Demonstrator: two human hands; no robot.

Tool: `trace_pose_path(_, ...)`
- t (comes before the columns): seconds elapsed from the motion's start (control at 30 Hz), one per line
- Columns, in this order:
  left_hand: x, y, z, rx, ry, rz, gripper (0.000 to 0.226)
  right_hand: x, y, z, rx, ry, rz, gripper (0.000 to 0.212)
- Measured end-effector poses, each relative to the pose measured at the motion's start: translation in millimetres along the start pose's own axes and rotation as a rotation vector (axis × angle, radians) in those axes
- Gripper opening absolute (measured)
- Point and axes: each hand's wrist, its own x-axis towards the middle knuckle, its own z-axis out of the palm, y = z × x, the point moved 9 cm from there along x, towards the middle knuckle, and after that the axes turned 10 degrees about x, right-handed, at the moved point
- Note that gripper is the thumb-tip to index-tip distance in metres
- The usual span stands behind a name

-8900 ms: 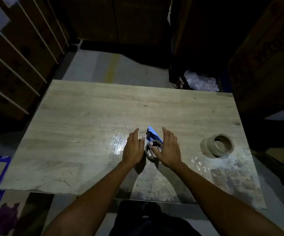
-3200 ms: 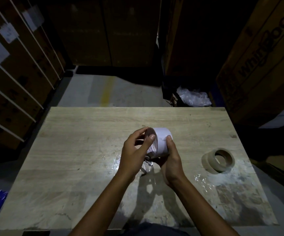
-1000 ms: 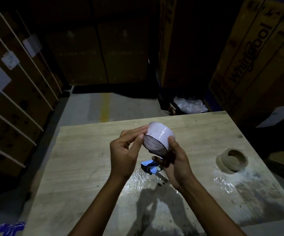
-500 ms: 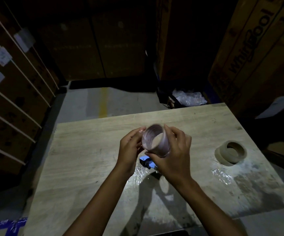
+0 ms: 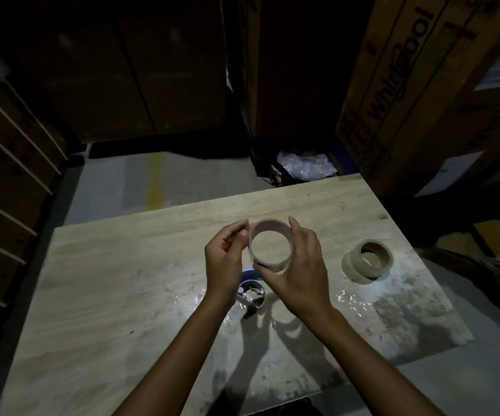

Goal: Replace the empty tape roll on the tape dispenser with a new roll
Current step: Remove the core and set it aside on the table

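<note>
I hold a thin-walled, pale empty tape roll point(image 5: 269, 227) up over the wooden table point(image 5: 122, 280), its opening facing me so the table shows through it. My right hand point(image 5: 298, 273) grips it with the thumb under the rim and the fingers over the right side. My left hand point(image 5: 224, 259) pinches its left rim with thumb and forefinger. Below my hands lies the tape dispenser point(image 5: 251, 292), metal with a blue part, mostly hidden by my wrists. A thick brown tape roll point(image 5: 369, 261) lies flat on the table to the right.
Tall cardboard boxes point(image 5: 408, 85) stand close behind the table's right far corner. A crumpled clear plastic bag point(image 5: 306, 165) lies on the floor past the far edge. Strapped cartons point(image 5: 2, 175) line the left side. Shiny tape scraps point(image 5: 352, 295) stick to the tabletop.
The roll has turned from side-on to opening toward me and sits a little lower over the table. My right hand shifted its grip around the rim; the dispenser stayed on the table.
</note>
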Motion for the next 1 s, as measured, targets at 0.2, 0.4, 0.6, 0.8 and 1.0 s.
trace_pose_path(0.2, 9, 0, 59, 0.130, -0.069, 0.121, 0.018, 16, 66, -20, 0.062, -0.052, 0.157, 0.093)
trace_pose_path(0.4, 27, -30, 125, 0.247, -0.148, 0.096, 0.019, 43, 127, -37, -0.024, -0.117, 0.196, 0.086)
trace_pose_path(0.6, 58, -72, 183, 0.290, -0.203, 0.027, 0.024, 85, 202, -43, -0.100, -0.133, 0.315, 0.089)
trace_pose_path(0.8, 87, -137, 240, 0.322, -0.263, -0.202, 0.030, 108, 276, -29, -0.185, -0.220, 0.399, 0.087)
trace_pose_path(1.0, 101, -166, 283, 0.282, -0.264, -0.311, 0.028, 122, 317, -23, -0.249, -0.250, 0.443, 0.087)
